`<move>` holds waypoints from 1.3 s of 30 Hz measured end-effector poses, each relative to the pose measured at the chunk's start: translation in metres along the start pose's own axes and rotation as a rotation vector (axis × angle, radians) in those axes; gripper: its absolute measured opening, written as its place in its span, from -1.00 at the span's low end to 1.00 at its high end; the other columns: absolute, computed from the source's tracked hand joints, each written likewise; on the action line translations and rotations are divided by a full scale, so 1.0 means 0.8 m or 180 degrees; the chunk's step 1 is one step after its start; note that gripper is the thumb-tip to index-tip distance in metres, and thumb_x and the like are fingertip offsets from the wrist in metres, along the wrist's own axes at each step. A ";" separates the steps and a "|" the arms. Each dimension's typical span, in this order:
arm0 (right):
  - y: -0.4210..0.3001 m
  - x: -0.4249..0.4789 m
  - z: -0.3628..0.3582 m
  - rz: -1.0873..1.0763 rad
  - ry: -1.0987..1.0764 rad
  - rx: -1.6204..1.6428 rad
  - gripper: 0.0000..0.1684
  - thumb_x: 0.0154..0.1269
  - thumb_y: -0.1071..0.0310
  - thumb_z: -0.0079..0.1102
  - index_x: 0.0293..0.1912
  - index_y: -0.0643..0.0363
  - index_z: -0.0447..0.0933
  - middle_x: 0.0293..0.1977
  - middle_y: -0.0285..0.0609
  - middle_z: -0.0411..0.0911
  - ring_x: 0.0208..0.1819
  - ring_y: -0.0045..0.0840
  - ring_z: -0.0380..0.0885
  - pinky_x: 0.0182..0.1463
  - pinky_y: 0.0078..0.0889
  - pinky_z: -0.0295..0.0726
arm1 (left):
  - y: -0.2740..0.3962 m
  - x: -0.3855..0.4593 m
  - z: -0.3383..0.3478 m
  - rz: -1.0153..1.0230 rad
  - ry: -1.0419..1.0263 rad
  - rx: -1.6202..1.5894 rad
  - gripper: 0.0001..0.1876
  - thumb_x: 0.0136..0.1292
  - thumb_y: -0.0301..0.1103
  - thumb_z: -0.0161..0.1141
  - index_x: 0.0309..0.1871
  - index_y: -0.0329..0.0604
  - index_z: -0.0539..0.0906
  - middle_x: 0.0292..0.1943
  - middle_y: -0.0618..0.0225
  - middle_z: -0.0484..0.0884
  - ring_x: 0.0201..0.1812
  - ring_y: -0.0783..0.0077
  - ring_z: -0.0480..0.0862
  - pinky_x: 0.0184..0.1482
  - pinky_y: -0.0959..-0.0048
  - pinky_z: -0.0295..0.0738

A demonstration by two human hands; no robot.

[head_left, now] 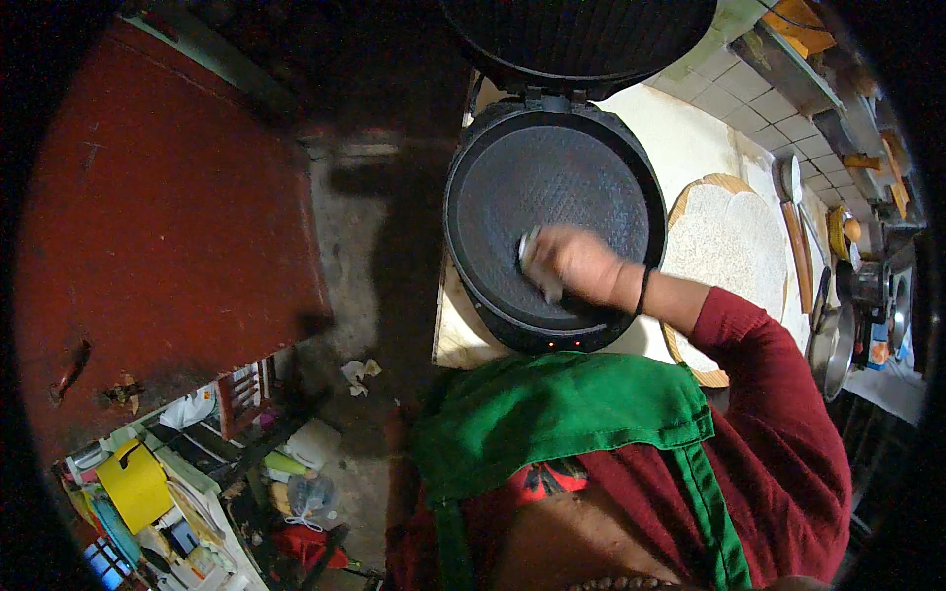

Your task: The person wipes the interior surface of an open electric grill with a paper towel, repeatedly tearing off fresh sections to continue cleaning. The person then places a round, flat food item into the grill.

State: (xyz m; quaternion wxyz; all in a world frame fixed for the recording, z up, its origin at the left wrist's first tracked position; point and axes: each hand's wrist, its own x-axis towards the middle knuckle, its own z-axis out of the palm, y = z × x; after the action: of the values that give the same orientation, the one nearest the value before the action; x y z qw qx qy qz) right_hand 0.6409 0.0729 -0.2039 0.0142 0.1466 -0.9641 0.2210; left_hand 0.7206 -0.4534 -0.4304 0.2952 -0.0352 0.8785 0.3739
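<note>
Over the black round cooking plate (547, 170) of an electric griddle, my right hand (580, 262) is closed on a whitish cloth or wad (531, 255), blurred by motion. The wad's lower part reaches down to the plate's surface. Behind the plate stands the griddle's ribbed lid (591, 37), hinged up. Two small orange lights glow on the griddle's front. To the right, thin pale flatbreads (724, 251) lie overlapping on a wooden board. My left hand is out of view; the green apron is before me.
Wooden-handled utensils (800, 251) lie right of the board, with metal pans (835, 351) and a shelf (798, 70) beyond. A red door or panel (170, 214) stands at the left. Scraps (361, 375) and bags lie on the floor, near a cluttered shelf with a yellow object (133, 486).
</note>
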 end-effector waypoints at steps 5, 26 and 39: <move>0.060 0.053 -0.046 0.1234 0.0048 -0.0263 -0.92 0.02 0.48 0.10 -0.41 0.20 0.54 -0.34 -0.06 0.49 -0.31 -0.32 0.50 -0.20 -0.40 0.51 | 0.008 0.002 -0.005 0.0157 0.0034 0.0192 -0.70 0.25 -0.21 -0.04 -0.07 -0.14 0.55 -0.43 0.20 0.58 -0.52 0.35 0.53 -0.51 0.39 0.39; -0.020 0.024 -0.082 0.1523 0.0570 0.6361 -0.74 0.25 0.21 0.03 -0.14 0.15 0.39 -0.21 -0.23 0.49 -0.26 -0.56 0.50 -0.25 -0.53 0.52 | 0.060 0.010 0.003 -0.1315 0.0086 -0.1574 -0.84 0.11 -0.38 0.06 -0.29 -0.13 0.63 -0.56 0.20 0.55 -0.53 0.31 0.55 -0.52 0.37 0.39; 0.048 0.021 -0.113 0.0192 0.1275 -0.1933 -0.82 -0.11 0.47 0.08 -0.37 0.17 0.39 -0.39 -0.16 0.36 -0.32 -0.34 0.39 -0.24 -0.39 0.41 | 0.001 0.012 0.001 0.0110 -0.0014 0.1299 -0.82 0.11 -0.28 0.08 -0.25 -0.06 0.61 -0.38 0.12 0.62 -0.33 0.11 0.61 -0.29 0.22 0.49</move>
State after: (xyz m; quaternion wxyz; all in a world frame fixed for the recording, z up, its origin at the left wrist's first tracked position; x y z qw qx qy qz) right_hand 0.6106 0.1406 -0.1371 0.2391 0.0610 -0.9678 -0.0507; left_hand 0.7129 -0.4507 -0.4352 0.2917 0.0413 0.9359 0.1932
